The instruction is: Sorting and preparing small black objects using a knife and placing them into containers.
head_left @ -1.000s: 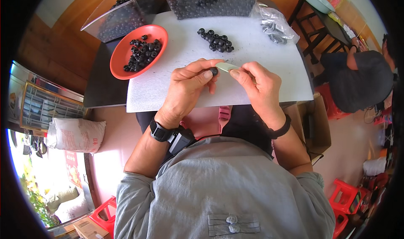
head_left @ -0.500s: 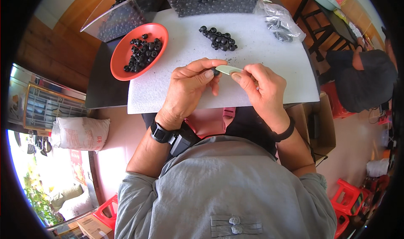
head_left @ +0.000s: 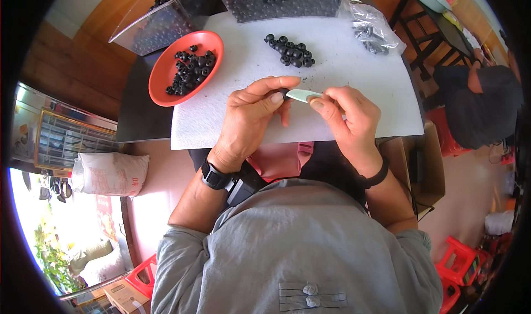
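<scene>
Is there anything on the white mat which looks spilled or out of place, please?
Yes, slightly: small dark specks lie scattered on the white mat, between the pile of round black pieces and the left hand and right hand. They look like spilled debris against the pale surface; their material is unclear.

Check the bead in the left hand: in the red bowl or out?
Out. The left hand pinches the black bead above the white sheet, to the right of the red bowl.
</scene>
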Tool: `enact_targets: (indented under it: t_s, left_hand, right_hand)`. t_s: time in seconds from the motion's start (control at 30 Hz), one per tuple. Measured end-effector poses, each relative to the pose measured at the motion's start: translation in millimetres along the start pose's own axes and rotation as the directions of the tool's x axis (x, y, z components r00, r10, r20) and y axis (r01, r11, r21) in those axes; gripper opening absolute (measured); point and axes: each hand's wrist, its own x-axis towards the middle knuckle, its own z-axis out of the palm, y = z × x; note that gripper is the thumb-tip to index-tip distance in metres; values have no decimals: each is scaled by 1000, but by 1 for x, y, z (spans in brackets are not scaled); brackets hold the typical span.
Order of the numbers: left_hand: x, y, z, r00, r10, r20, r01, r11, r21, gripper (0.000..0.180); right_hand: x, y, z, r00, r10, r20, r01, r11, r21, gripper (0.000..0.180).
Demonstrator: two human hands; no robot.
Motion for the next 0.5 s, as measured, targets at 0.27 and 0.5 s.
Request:
enact_targets:
  t_s: [0.27,0.5]
  left_hand:
    - [-5,1,-3,997,-3,-80,11,995,102,26]
    - [-10,61,-48,852,444,-276,-169,734,658,27]
  right_hand:
    - [1,-4,1,999,36,36,-35,999,-33,19]
    - [-1,-2,-7,991,-109,79,113,993,-39,16]
